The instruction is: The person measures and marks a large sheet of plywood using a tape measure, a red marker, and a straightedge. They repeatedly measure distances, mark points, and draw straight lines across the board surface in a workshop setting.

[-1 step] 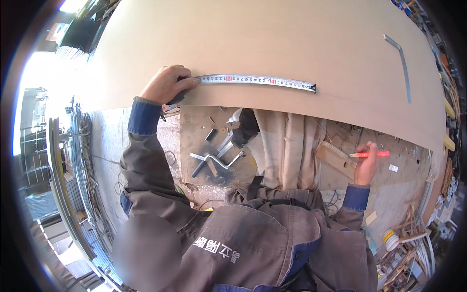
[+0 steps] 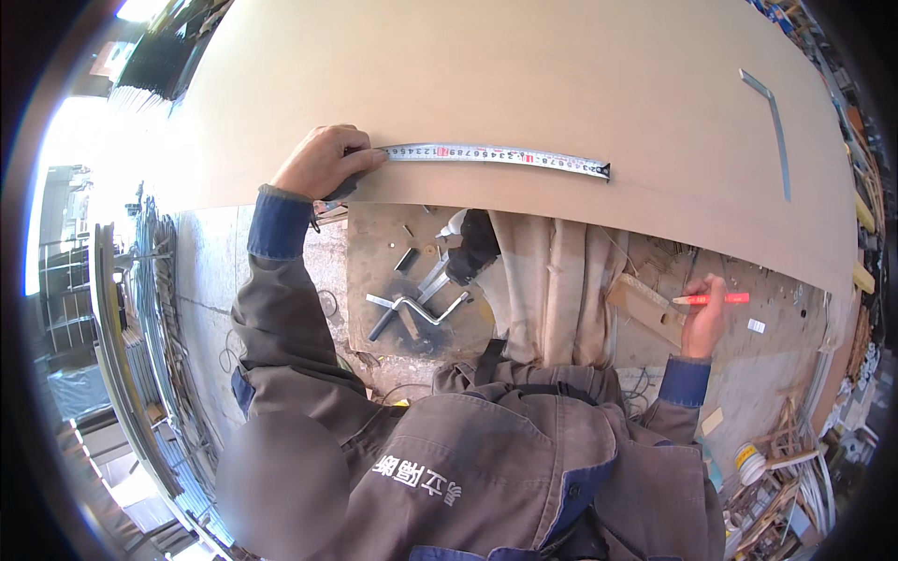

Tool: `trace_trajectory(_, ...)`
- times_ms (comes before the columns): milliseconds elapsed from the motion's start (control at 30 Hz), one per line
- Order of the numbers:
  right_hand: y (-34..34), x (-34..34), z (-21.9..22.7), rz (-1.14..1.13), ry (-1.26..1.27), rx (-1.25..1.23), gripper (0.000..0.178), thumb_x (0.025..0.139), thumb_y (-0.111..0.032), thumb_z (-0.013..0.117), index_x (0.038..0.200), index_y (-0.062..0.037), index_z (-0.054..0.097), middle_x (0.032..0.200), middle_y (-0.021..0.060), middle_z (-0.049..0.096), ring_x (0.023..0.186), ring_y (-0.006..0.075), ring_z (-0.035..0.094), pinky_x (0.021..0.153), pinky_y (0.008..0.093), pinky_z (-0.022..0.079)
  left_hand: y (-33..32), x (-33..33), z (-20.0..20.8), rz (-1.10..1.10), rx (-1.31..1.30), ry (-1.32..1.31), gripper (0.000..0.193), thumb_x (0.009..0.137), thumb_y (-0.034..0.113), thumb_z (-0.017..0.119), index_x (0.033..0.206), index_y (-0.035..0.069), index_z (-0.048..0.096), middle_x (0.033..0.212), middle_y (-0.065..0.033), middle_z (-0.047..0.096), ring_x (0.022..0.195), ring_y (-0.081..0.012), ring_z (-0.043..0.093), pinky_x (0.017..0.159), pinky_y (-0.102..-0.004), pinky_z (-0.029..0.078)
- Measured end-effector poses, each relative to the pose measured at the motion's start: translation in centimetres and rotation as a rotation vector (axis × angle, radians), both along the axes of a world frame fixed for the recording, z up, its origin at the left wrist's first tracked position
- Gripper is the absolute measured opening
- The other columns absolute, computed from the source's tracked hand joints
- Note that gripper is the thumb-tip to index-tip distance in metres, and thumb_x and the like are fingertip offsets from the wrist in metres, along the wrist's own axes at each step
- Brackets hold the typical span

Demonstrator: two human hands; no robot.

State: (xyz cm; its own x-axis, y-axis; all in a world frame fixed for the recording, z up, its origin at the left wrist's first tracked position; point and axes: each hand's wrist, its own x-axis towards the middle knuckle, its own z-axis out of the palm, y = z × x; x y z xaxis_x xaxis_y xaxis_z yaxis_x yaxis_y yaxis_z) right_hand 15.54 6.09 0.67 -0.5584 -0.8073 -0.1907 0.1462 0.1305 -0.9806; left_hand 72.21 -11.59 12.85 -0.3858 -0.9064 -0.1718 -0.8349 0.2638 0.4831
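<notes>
My left hand (image 2: pixel 323 162) is closed round a tape measure, resting on the large tan board (image 2: pixel 505 75) by its near edge. The case is mostly hidden under my palm. From my fingers the metal tape blade (image 2: pixel 486 155) runs out to the right across the board, its hooked end lying on the surface. Below the board's edge at the right, my right hand (image 2: pixel 703 323) grips a red pencil (image 2: pixel 716 299), pale tip turned left. That pencil is apart from the board. An L-shaped metal square (image 2: pixel 774 131) lies on the board's far right part.
Under the board's near edge stands a low worn surface (image 2: pixel 374 248) with clamp-like metal tools (image 2: pixel 426 304) and a black-handled tool (image 2: pixel 382 323). A piece of wood (image 2: pixel 645 309) lies beside my right hand. Long metal profiles (image 2: pixel 117 346) line the left; scraps and a white bucket (image 2: pixel 750 461) crowd the lower right.
</notes>
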Motion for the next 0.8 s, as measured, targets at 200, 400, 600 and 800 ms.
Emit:
trace_trajectory(200, -0.3, 0.0, -0.1, -0.015, 0.021, 0.046, 0.028, 0.104, -0.031, 0.056, 0.101, -0.004, 0.064, 0.078, 0.0095, 0.065, 0.072, 0.0187, 0.062, 0.066, 0.0338, 0.051, 0.6, -0.1, 0.0, 0.052, -0.023, -0.02, 0.036, 0.091, 0.033, 0.071, 0.079, -0.001, 0.069, 0.073, -0.0186, 0.059, 0.068, -0.0333, 0.058, 0.066, -0.0433, 0.046)
trace_trajectory(400, 0.0, -0.3, -0.6, -0.015, 0.024, 0.03, 0.027, 0.104, -0.029, 0.055, 0.102, -0.0027, 0.064, 0.078, 0.0096, 0.065, 0.072, 0.0192, 0.063, 0.067, 0.0345, 0.052, 0.5, -0.4, 0.0, 0.03, -0.045, -0.014, 0.028, 0.09, 0.023, 0.072, 0.082, -0.004, 0.069, 0.074, -0.0147, 0.058, 0.068, -0.0269, 0.058, 0.069, -0.0381, 0.048)
trace_trajectory(600, -0.4, 0.5, -0.1, 0.002, 0.014, 0.016, 0.027, 0.105, -0.027, 0.054, 0.101, -0.0018, 0.061, 0.078, 0.01, 0.065, 0.07, 0.0195, 0.062, 0.065, 0.0332, 0.051, 0.7, -1.2, 0.4, 0.083, -0.034, -0.043, 0.029, 0.091, 0.023, 0.071, 0.081, -0.004, 0.069, 0.074, -0.0141, 0.059, 0.068, -0.0251, 0.058, 0.067, -0.0377, 0.047)
trace_trajectory(800, -0.3, 0.7, 0.1, -0.004, -0.018, 0.025, 0.027, 0.104, -0.027, 0.054, 0.097, -0.0021, 0.062, 0.076, 0.0091, 0.065, 0.07, 0.018, 0.062, 0.064, 0.0326, 0.05, 0.6, -1.6, 0.6, 0.096, 0.003, -0.053, 0.027, 0.091, 0.022, 0.07, 0.08, -0.003, 0.069, 0.072, -0.0134, 0.057, 0.067, -0.024, 0.056, 0.067, -0.0372, 0.046)
